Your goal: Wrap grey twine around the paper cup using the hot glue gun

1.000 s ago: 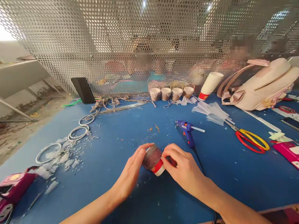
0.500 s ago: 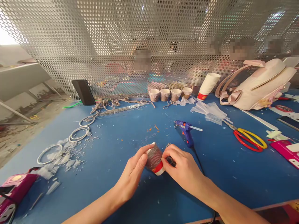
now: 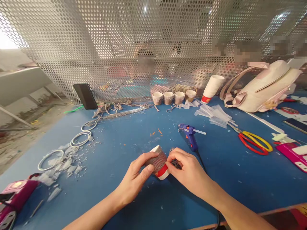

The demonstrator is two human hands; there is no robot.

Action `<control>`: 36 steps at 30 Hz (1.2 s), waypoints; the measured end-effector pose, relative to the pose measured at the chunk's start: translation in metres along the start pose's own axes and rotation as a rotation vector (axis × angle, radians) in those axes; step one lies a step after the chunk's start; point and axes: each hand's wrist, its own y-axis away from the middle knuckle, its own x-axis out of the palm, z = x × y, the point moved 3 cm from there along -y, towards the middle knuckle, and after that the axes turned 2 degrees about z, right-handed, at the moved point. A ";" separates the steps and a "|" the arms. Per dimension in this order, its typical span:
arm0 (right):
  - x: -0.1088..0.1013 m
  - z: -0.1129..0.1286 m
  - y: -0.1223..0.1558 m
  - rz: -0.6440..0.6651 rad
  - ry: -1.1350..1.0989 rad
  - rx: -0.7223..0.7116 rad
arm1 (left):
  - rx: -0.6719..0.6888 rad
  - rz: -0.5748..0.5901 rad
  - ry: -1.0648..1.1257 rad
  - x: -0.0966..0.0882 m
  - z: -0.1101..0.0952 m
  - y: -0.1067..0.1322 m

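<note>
My left hand is closed around a small paper cup, which lies tilted with its red and white end towards me. Rows of grey-brown cord wrap most of the cup's side. At the cup's right edge, the thumb and forefinger of my right hand pinch together, apparently on the cord's free length; the strand between the fingertips is too fine to see clearly. A small bundle of the same cord shows beneath that hand. Beyond it, a blue glue gun rests on the blue table.
Several cord-wrapped cups line the mesh panel, beside stacked paper cups and a backpack. Scissors and glue sticks are right; white rings, scraps and a phone are left.
The cup has turned slightly in my left hand, whose thumb now lies lower and further right across it. My right hand keeps its pinch at almost the same spot.
</note>
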 end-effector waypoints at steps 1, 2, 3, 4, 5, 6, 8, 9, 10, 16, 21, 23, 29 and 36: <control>-0.001 0.000 0.000 0.005 -0.006 0.001 | 0.011 -0.001 -0.007 0.000 0.000 0.000; -0.001 0.000 0.000 0.008 -0.009 -0.002 | 0.023 0.003 -0.012 -0.001 0.001 0.000; -0.002 0.001 -0.001 0.011 -0.012 -0.006 | 0.036 0.006 -0.013 -0.001 0.001 0.000; -0.002 0.001 -0.001 0.014 -0.014 -0.012 | 0.047 0.010 -0.009 -0.001 0.002 0.000; -0.002 0.001 -0.001 0.016 -0.017 -0.021 | 0.055 0.015 -0.002 -0.001 0.002 -0.001; -0.003 0.001 0.000 0.016 -0.018 -0.027 | 0.062 0.017 0.007 -0.002 0.003 -0.001; -0.003 0.000 0.000 0.017 -0.021 -0.036 | 0.069 0.022 0.027 -0.002 0.003 -0.002; -0.004 0.000 0.000 0.019 -0.023 -0.035 | 0.069 0.019 0.039 -0.002 0.004 -0.002; -0.004 -0.001 0.000 0.023 -0.027 -0.033 | 0.067 0.018 0.051 -0.002 0.004 -0.003; -0.005 -0.001 -0.001 0.055 -0.099 0.002 | 0.010 0.019 0.177 -0.004 0.009 -0.002; -0.005 -0.001 -0.003 0.102 -0.155 0.070 | -0.030 0.037 0.380 -0.003 0.019 -0.003; -0.005 -0.003 -0.003 0.128 -0.179 0.102 | -0.039 0.032 0.462 -0.002 0.020 -0.004; -0.012 -0.011 -0.005 0.082 -0.189 0.172 | -0.080 -0.028 0.589 -0.001 0.014 -0.007; -0.011 -0.001 0.000 0.023 -0.176 0.035 | -0.063 -0.012 0.480 0.000 0.013 -0.007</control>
